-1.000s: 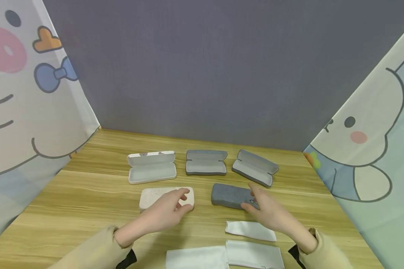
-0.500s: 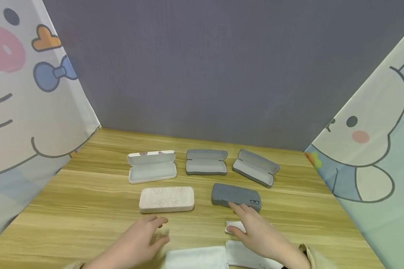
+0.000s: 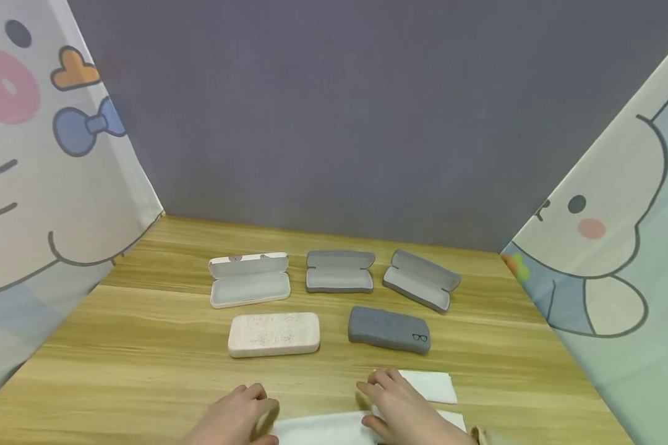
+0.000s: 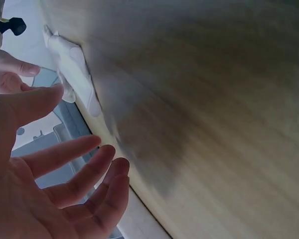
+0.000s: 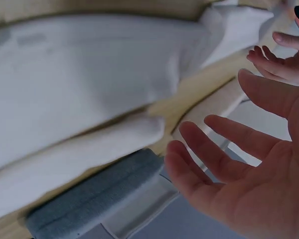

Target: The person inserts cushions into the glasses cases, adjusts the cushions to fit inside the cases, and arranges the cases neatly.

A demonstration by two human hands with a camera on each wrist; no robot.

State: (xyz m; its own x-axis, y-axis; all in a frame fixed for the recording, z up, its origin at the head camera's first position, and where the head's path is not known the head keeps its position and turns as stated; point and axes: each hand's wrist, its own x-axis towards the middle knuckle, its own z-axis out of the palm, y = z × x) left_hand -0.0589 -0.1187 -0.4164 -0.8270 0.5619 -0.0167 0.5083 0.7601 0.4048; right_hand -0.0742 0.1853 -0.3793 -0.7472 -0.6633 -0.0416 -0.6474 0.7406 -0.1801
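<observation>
In the head view my left hand hovers at the bottom, just left of a folded white cloth. Its fingers are loosely bent and hold nothing. My right hand reaches over two more white cloths, a small one and a larger one nearer me, covering parts of both. The right wrist view shows that hand's fingers apart, with nothing between them, beside the white cloth. Beyond the hands lie a closed cream glasses case and a closed blue-grey glasses case.
Three glasses cases with raised lids stand in a back row: a white one, a grey one and an angled grey one. A grey wall rises behind the wooden table, with cartoon-printed curtains on both sides.
Both hands have drawn back toward me from the two closed cases, down to the white cloths. The cases have stayed where they were.
</observation>
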